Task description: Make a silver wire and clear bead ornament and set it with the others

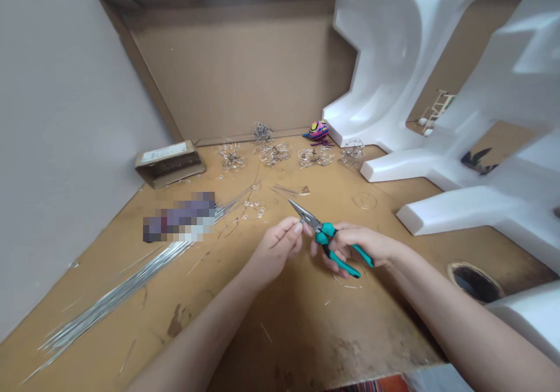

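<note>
My right hand (365, 241) is wrapped round a pair of long-nose pliers (324, 233) with teal and black handles, their steel jaws aimed up and to the left. My left hand (280, 243) makes a pinch right beside the jaws, with thumb and forefinger together. A tiny bit of metal wire (302, 221) shows at those fingertips; its shape is too small to make out. Beyond the hands lie some short straight wires (286, 191) and a few bent wire pieces (254, 210).
A bundle of long straight wires (131, 290) stretches along the left. Several coiled wire shapes (276, 154) line the back, near a colourful patterned object (318, 130). An open cardboard box (175, 164) stands back left; white moulded forms (433, 211) rise at right, by a hole (475, 282).
</note>
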Motion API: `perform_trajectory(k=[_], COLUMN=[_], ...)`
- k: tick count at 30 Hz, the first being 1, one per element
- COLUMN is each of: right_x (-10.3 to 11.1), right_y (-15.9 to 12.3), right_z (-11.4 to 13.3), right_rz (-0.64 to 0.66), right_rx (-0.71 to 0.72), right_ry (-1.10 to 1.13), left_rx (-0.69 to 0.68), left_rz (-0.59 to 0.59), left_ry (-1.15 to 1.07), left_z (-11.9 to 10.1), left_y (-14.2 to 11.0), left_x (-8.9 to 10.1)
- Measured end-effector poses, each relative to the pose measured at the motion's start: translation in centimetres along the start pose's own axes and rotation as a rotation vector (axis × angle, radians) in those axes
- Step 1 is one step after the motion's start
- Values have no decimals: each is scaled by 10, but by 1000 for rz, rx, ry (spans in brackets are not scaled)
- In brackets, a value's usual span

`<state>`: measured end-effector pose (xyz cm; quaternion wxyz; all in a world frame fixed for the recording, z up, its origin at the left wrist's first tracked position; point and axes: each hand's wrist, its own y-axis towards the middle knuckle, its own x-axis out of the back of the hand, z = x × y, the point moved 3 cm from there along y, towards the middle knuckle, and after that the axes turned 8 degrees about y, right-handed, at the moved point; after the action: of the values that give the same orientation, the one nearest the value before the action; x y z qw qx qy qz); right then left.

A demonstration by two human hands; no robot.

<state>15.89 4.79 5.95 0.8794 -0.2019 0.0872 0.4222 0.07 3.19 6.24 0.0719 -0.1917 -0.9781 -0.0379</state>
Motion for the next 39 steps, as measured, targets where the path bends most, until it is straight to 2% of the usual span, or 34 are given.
perform_trajectory(k=[3,7,10,13,17,21,23,26,29,35,39], right_x=[0,-1,-4,-6,-4,6,12,20,28,32,32], right_y=[4,5,4,3,4,-2,-5,-7,-9,-9,-8], right_z=[-1,3,9,14,14,18,20,21,21,21,21], right_rz=[-109,-422,-599,-703,-662,-724,-709,-618,-643,-693,-707], right_rx=[18,177,244,248,176,101,126,223,268,284,297], right_ry=[-118,-638,-1029,-1199,-1190,-1181,-1101,-845,-658,-578,-545], left_rx=[-2,21,6,2,-17,-38,-63,-65,-57,-94,-111], left_rz=[-29,-53,-51,-15,14,-53,-95,-143,-176,-221,-271], left_ry=[18,45,-8,-172,-363,-357,-360,-368,-349,-239,-142], left_z=[3,5,6,11,21,23,21,19,19,15,20], left_y=[2,4,5,7,11,11,10,10,10,9,11], left_x=[0,2,3,0,-4,-5,-5,-5,-4,0,6])
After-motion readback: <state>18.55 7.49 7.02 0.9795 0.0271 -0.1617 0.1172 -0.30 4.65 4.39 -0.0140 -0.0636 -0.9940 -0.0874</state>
